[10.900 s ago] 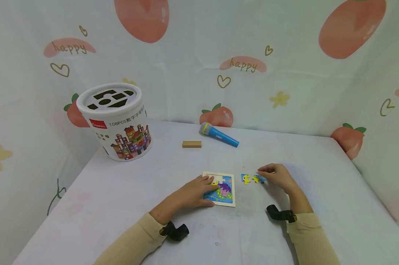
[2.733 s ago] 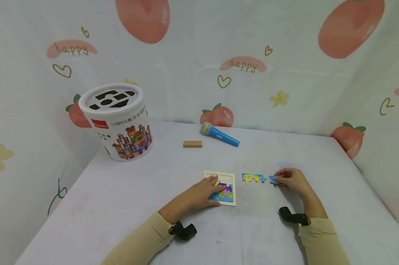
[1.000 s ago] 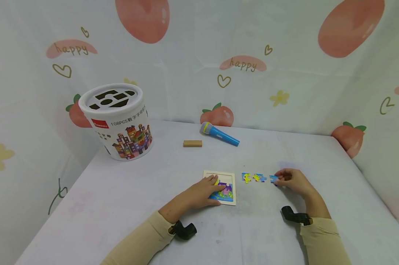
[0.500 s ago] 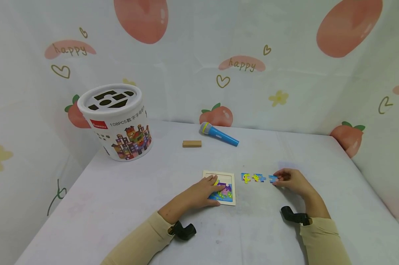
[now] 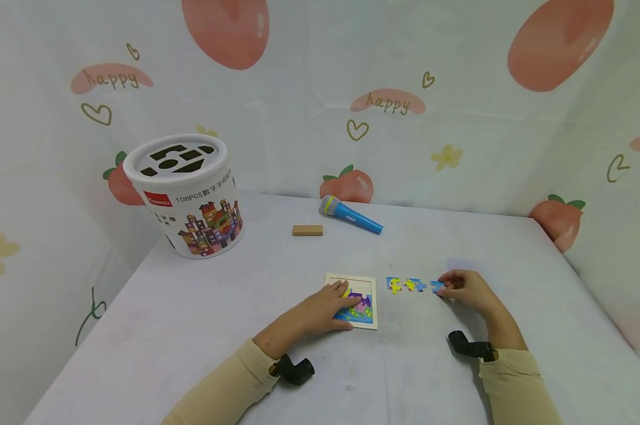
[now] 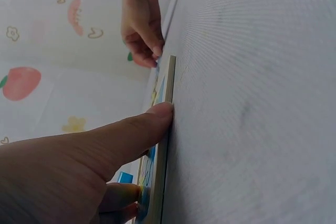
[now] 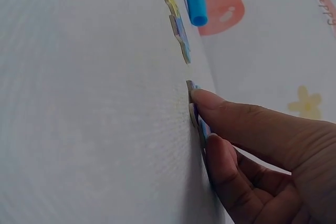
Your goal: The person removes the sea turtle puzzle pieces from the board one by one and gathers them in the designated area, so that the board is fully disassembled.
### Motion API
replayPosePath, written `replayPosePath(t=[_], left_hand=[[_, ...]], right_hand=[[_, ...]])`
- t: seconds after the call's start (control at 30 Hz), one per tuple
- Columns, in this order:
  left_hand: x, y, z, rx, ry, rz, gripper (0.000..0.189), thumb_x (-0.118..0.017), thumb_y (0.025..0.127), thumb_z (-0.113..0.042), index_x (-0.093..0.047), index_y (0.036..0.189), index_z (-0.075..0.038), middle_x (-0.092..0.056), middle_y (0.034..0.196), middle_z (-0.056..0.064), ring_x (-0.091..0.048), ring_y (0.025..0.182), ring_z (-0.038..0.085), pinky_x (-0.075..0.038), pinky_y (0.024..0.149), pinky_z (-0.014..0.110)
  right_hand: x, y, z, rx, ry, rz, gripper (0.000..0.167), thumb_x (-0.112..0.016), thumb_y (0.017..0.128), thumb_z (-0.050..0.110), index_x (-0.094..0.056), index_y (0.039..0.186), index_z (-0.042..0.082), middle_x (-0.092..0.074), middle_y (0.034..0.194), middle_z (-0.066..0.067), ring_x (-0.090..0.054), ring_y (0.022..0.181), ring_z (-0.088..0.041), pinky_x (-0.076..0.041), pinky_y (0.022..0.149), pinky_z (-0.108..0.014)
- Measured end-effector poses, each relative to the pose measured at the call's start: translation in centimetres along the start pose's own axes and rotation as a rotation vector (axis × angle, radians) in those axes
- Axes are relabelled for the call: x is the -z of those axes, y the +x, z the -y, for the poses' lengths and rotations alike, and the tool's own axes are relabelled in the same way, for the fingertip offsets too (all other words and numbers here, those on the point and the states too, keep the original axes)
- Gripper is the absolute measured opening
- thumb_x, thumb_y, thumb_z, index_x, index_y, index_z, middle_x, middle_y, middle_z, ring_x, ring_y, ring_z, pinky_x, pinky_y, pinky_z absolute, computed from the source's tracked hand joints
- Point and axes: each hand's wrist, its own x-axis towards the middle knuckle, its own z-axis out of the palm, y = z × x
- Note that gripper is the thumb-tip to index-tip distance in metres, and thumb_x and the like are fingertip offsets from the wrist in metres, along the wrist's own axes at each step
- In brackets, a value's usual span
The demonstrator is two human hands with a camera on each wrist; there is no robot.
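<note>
My left hand [image 5: 317,310] lies spread over a small framed jigsaw puzzle [image 5: 375,307]. Its thumb rests on the near rim of the wooden frame [image 6: 167,82] in the left wrist view. Purple, green and blue pieces fill the lower part, the upper right shows bare wood, and the hand covers the left side. To the right, my right hand [image 5: 465,289] pinches a blue puzzle piece [image 5: 435,287] low at the table, thumb on top [image 7: 207,99]. Between the hands lie a yellow-and-blue puzzle piece [image 5: 394,285] and another like it [image 5: 415,285], in a row with the held one.
Behind the puzzle are a wooden block [image 5: 307,231] and a blue toy microphone [image 5: 351,216]. A large white bucket [image 5: 187,200] with shaped holes in its lid stands at the back left. A printed curtain [image 5: 298,118] hangs along the table's back edge.
Since the oldest frame, my right hand has moved right from the second loose piece to a third. The puzzle's upper right has become bare. Over the last second, both hands have stayed nearly still.
</note>
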Motion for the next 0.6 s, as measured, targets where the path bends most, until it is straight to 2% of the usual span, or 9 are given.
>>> replayPosePath(t=[0.17,0.4,0.5,0.6], left_hand=[[0.0,0.0,0.1,-0.004,-0.033,0.011,0.058,-0.061,0.087,-0.043,-0.043,0.14,-0.027,-0.026,0.153,0.011,-0.02,0.144,0.025,-0.028,0.114,0.042],[0.8,0.3,1.4,0.021,-0.284,0.046,0.059,-0.065,0.086,-0.04,-0.045,0.14,-0.026,-0.024,0.155,0.006,-0.02,0.144,0.023,-0.025,0.114,0.044],[1.5,0.3,1.8,0.034,-0.36,0.025,0.058,-0.064,0.087,-0.038,-0.045,0.139,-0.025,-0.026,0.154,0.005,-0.023,0.143,0.025,-0.026,0.113,0.046],[2.1,0.2,2.4,0.042,-0.395,-0.012,0.058,-0.063,0.088,-0.036,-0.043,0.141,-0.022,-0.026,0.154,0.005,-0.023,0.143,0.027,-0.025,0.114,0.048]], right_hand=[[0.0,0.0,-0.1,-0.006,-0.005,0.012,0.036,-0.072,0.08,0.011,-0.059,0.105,-0.012,-0.058,0.082,-0.004,-0.049,0.07,-0.004,-0.044,0.058,-0.017],[0.7,-0.1,0.5,0.002,-0.029,0.012,0.037,-0.071,0.081,0.015,-0.06,0.107,-0.009,-0.061,0.086,-0.006,-0.051,0.072,-0.004,-0.044,0.06,-0.018],[0.9,-0.1,1.1,0.007,-0.061,-0.009,0.035,-0.07,0.082,0.016,-0.061,0.108,-0.008,-0.062,0.088,-0.007,-0.052,0.076,-0.008,-0.044,0.062,-0.018],[0.9,-0.1,1.9,0.021,-0.081,-0.018,0.034,-0.068,0.084,0.017,-0.061,0.108,-0.006,-0.061,0.089,-0.008,-0.052,0.08,-0.012,-0.044,0.063,-0.018]])
